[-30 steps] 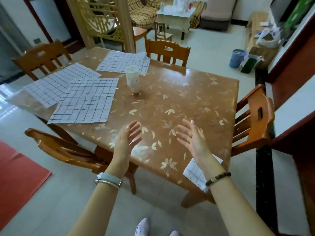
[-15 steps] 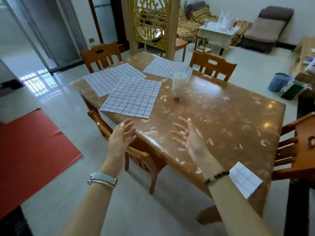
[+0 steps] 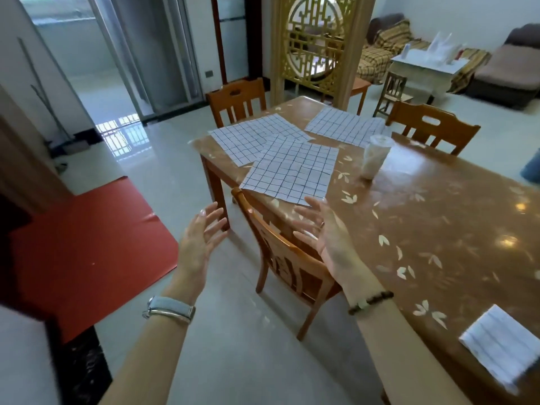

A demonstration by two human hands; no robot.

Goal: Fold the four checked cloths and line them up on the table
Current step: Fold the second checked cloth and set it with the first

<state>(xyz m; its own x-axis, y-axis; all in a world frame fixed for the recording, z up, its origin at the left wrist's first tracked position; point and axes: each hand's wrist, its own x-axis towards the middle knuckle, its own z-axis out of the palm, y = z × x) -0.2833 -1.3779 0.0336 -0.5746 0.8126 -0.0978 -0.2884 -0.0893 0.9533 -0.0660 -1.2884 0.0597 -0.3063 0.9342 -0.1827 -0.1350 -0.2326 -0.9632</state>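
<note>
- While one folded cloth (image 3: 502, 346) lay well nearer you than the cup (image 3: 375, 156), three cloths (image 3: 289, 171) lay flat left of and behind the cup, so I judge the second fold came next.
- Your left hand (image 3: 201, 238) and right hand (image 3: 327, 232) hovered apart, fingers spread, holding nothing.
- A chair (image 3: 286, 258) blocked the table (image 3: 438, 229) edge left of the cup, so you likely needed to reach over it.

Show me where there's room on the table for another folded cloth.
The broad bare tabletop between the cup and the folded cloth is free. The far end is crowded: three flat cloths lie there, two overlapping.
</note>
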